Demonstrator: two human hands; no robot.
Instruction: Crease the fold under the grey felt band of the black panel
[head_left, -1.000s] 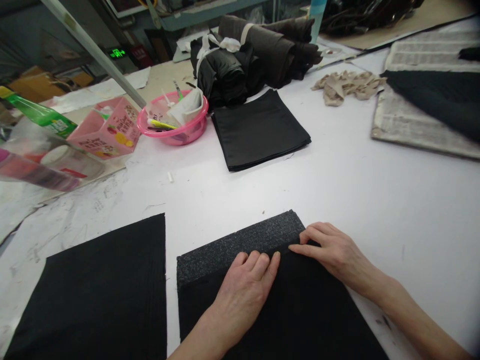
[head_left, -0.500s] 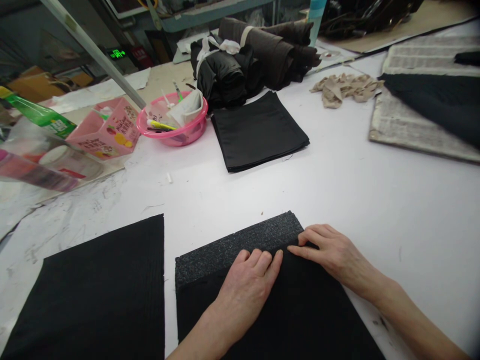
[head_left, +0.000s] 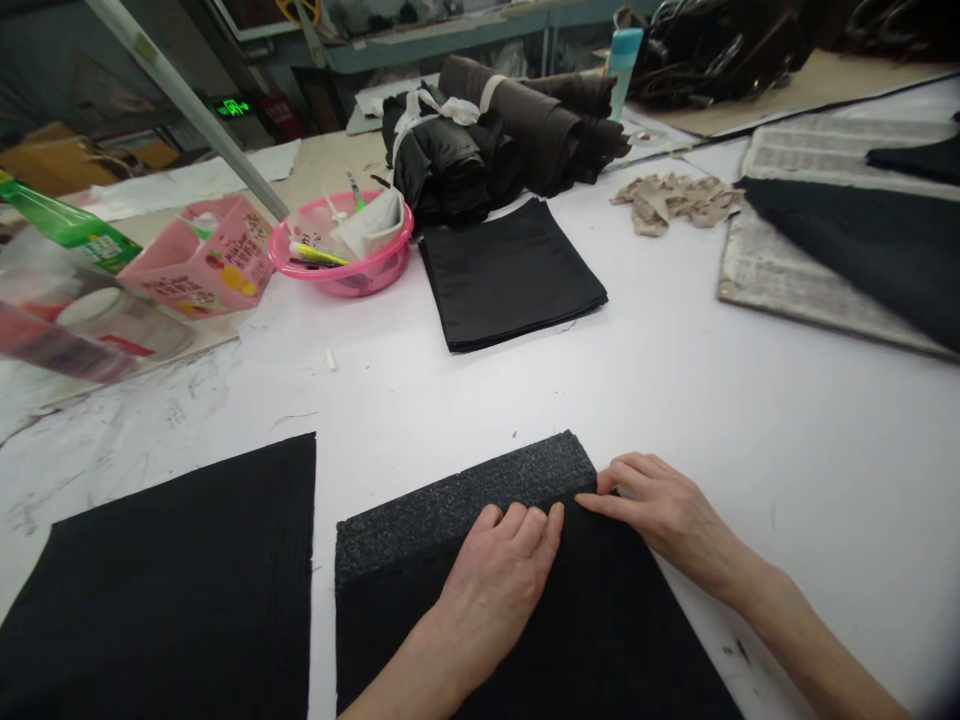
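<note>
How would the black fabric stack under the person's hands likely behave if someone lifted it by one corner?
The black fabric stack would probably droop, since it lies in thin, soft layers. The layers might slide apart: both the left hand and right hand press its far edge. It looks thick, so likely fairly heavy.

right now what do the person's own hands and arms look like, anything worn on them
Both are bare. The left hand and right hand wear no gloves, and no rings, watch or bracelet show. Both forearms are uncovered as far as the picture's lower edge, with no sleeve or cuff in sight. The fingernails look short and unpainted.
</note>
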